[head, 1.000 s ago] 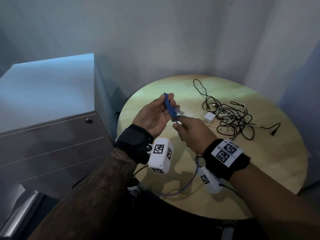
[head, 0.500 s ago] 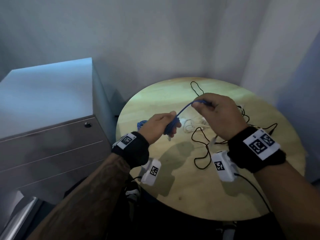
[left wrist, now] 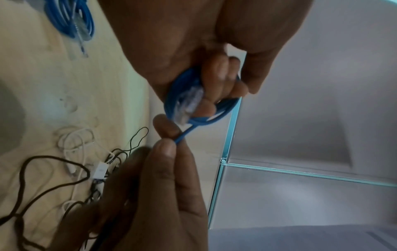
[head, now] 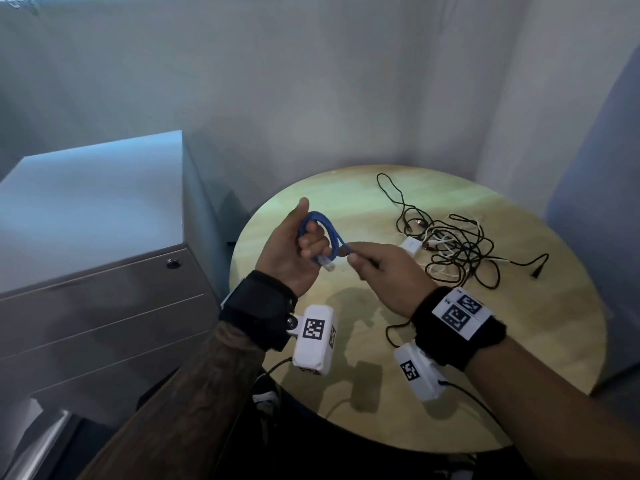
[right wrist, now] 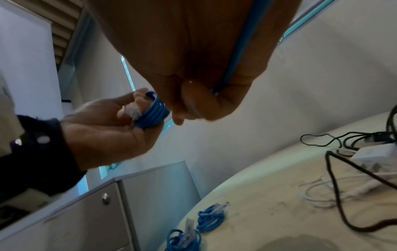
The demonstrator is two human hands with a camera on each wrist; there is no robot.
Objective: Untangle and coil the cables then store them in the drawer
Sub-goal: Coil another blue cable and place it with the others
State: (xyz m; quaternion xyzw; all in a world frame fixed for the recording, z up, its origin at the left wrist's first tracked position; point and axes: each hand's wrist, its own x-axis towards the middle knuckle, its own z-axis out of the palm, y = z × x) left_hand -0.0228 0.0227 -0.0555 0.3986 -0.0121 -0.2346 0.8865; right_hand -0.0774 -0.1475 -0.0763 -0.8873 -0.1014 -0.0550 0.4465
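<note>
A blue network cable (head: 329, 233) is wound in loops around the fingers of my left hand (head: 294, 251), palm up above the round wooden table (head: 346, 323). Its clear plug (head: 327, 264) sticks out below the fingers. My right hand (head: 381, 271) pinches the free run of the same blue cable (left wrist: 182, 135) just right of the coil; the cable passes under its palm (right wrist: 234, 56). Both hands hover over the table's left half. A tangle of black and white cables (head: 457, 251) with a small white adapter (head: 412, 244) lies at the table's right.
Two coiled blue cables (right wrist: 209, 219) (right wrist: 182, 239) lie on the table near its left edge. A grey metal drawer cabinet (head: 104, 289) with a lock (head: 172, 263) stands left of the table, its drawers shut. Walls close in behind and on the right.
My right hand came back from far over the table to beside the left hand, laying another loop on the coil. The left hand turned palm up and rose.
</note>
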